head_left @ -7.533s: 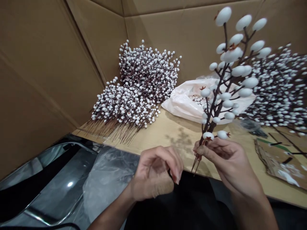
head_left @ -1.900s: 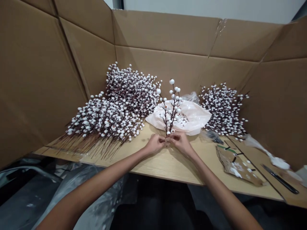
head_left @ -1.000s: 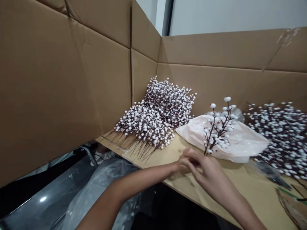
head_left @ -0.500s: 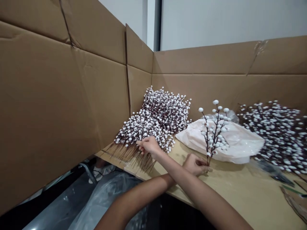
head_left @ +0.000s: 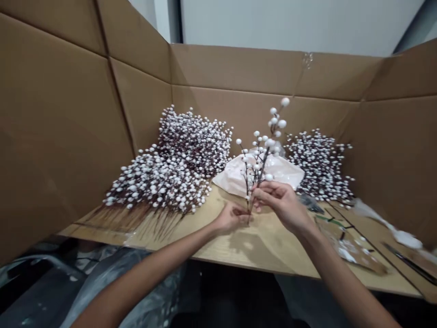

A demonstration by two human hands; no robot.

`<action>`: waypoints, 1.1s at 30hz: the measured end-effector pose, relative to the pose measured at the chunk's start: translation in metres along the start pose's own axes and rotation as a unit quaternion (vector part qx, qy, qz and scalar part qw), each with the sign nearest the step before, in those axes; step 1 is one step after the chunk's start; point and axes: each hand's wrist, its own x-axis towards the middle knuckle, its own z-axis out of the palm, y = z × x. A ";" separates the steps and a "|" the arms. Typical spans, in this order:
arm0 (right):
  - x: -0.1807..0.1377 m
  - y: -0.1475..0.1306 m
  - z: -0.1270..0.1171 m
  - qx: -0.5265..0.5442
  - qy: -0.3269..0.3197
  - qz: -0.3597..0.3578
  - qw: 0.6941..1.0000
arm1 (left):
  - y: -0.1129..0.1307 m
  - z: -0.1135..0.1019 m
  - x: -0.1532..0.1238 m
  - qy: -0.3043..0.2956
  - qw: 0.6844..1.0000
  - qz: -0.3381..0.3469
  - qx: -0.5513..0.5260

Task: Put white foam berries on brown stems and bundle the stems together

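Right hand (head_left: 282, 202) and left hand (head_left: 230, 217) gripping berry sprig (head_left: 261, 155), upright, tips up-right

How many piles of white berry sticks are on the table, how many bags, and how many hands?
Piles of white berry stems: 2, a big left pile and a smaller right pile
Pale plastic bags: 1
Hands: 2, left hand and right hand, both holding one berry sprig
Total: 5

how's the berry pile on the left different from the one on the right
The left pile of white-berried brown stems is larger than the right pile of white-berried brown stems. The left pile fans bare stem ends toward the wooden table's front edge; the right pile's ends stay hidden. Both lean against cardboard walls.
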 end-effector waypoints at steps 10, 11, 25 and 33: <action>-0.006 0.072 -0.047 -0.003 0.044 0.084 0.996 | 0.006 -0.002 0.002 -0.035 0.999 -0.014 -0.006; -0.004 0.075 -0.046 0.008 0.031 0.087 0.996 | 0.005 -0.002 0.002 -0.039 0.999 -0.013 -0.004; 0.004 0.096 -0.043 0.035 -0.007 0.077 0.996 | 0.005 -0.003 0.005 -0.032 0.991 0.028 0.130; 0.009 0.104 -0.040 0.031 -0.029 0.033 0.999 | 0.006 0.001 0.004 -0.037 0.979 0.076 0.185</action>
